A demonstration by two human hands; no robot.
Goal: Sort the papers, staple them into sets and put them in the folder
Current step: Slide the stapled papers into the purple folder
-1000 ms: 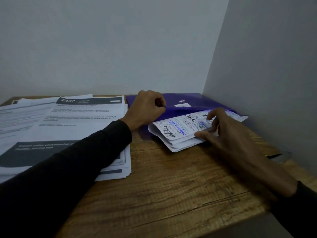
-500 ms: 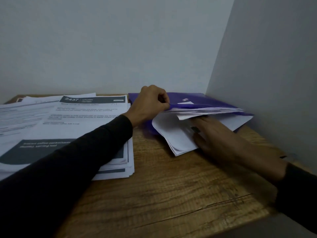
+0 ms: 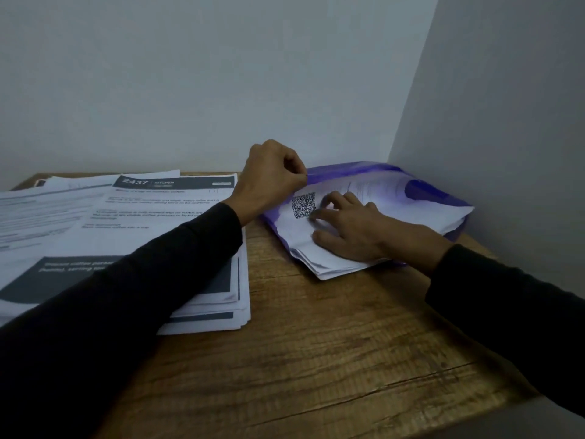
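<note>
Filling the lower part of the frame, the bare wooden bench (image 3: 316,375) shows its grain and a long crack toward the lower right. Two black sleeves come in from the bottom corners, the left sleeve (image 3: 126,296) crossing over a thick stack of printed sheets (image 3: 95,223) that covers the left half of the frame; its top page has a dark header band reading "2437" and a dark block lower down.

Right of centre, the right hand (image 3: 351,229) lies palm down on a bundle of white papers (image 3: 319,264), its fingers fairly straight and spread, the fingertips beside a square code printed on the top sheet. The near edge of the bundle juts out toward the viewer, past the purple plastic under it. That plastic is the folder (image 3: 427,185), lying at the right middle of the frame in the corner where the two walls meet, with the papers sitting between its lower sheet and its raised cover.

Just above and left of the right hand, the left hand (image 3: 272,179) is curled, thumb and forefinger pinching the folder's upper cover at its left edge and holding it lifted off the papers.

Behind everything, plain pale walls (image 3: 221,74) fill the upper frame.
</note>
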